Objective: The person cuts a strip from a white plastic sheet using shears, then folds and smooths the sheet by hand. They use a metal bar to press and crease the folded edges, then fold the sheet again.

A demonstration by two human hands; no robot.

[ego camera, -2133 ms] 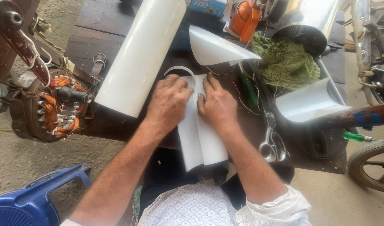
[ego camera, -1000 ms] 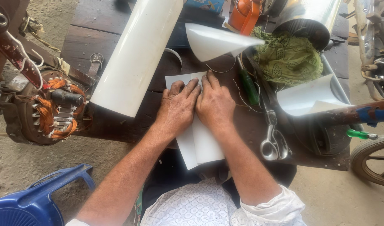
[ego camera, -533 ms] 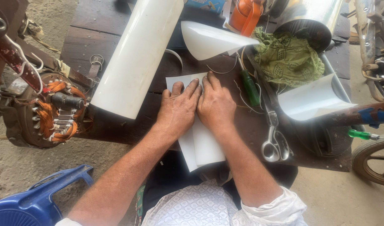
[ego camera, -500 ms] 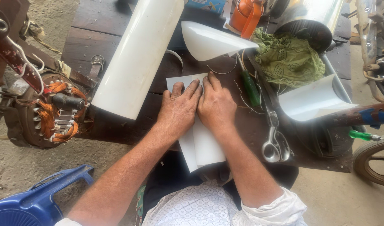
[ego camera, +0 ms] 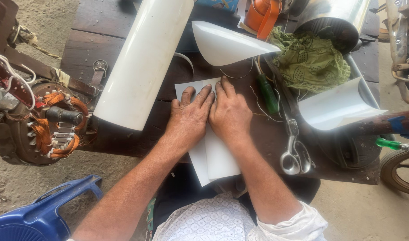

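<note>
Your white sheet (ego camera: 217,156) lies flat on the dark wooden table (ego camera: 101,27), folded lengthwise with a crease down its middle. Its near end overhangs the table edge toward you; its far corners show just beyond your fingertips.

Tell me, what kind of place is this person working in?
Probably a small motor repair workshop. A motor stator with copper windings sits beside a dark wooden bench holding scissors and a green screwdriver; both hands press a white sheet.
</note>
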